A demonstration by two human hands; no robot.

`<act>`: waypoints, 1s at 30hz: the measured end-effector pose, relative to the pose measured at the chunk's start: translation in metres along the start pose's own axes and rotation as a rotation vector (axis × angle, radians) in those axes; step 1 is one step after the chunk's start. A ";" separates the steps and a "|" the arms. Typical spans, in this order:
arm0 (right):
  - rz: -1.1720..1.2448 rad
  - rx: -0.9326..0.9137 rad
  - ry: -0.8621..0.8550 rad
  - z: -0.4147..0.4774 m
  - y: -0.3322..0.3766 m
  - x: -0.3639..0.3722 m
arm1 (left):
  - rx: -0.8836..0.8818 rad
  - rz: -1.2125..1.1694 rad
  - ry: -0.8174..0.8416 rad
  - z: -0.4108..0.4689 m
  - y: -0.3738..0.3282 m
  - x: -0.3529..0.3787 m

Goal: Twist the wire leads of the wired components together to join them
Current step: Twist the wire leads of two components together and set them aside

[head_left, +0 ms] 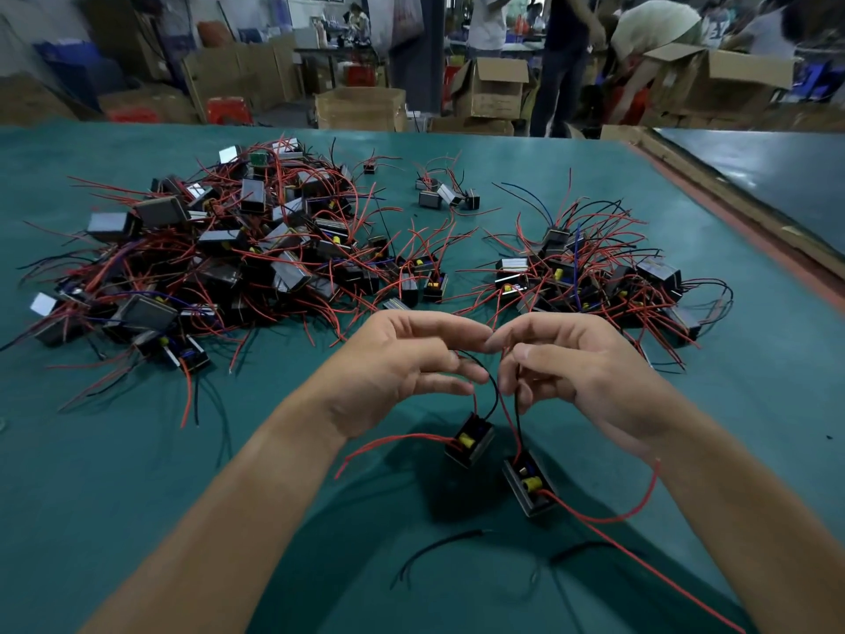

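Observation:
Two small black wired components hang below my hands over the green table (137, 473). The left component (469, 439) and the right component (530, 485) each show a yellow part and trail red and black leads. My left hand (407, 363) and my right hand (571, 363) meet fingertip to fingertip above them, pinching the upper ends of the red and black leads (496, 386). The exact joint between the fingertips is hidden. A long red lead (640, 555) runs from the right component toward the lower right.
A large pile of like components (219, 253) with red wires lies at the left, and a smaller pile (594, 276) at the right. Loose black wire pieces (439, 549) lie near the front. Cardboard boxes (361, 107) and people stand beyond the table's far edge.

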State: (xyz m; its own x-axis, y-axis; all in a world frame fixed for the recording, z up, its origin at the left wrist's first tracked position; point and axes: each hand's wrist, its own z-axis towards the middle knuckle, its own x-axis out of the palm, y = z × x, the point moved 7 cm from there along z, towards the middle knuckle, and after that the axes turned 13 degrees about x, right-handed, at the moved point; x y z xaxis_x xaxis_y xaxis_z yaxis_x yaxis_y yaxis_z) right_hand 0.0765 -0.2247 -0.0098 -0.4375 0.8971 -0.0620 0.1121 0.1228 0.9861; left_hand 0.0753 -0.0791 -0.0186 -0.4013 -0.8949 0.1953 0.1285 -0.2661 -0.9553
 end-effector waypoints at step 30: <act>-0.225 0.167 0.272 -0.007 -0.013 0.025 | -0.068 0.079 -0.081 -0.001 0.008 -0.005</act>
State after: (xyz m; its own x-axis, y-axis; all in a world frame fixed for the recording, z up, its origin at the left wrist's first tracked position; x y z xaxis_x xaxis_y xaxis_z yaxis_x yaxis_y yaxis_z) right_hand 0.0578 -0.2070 -0.0233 -0.6858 0.6971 -0.2090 0.1196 0.3913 0.9125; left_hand 0.0776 -0.0763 -0.0274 -0.3177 -0.9387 0.1339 0.0935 -0.1715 -0.9807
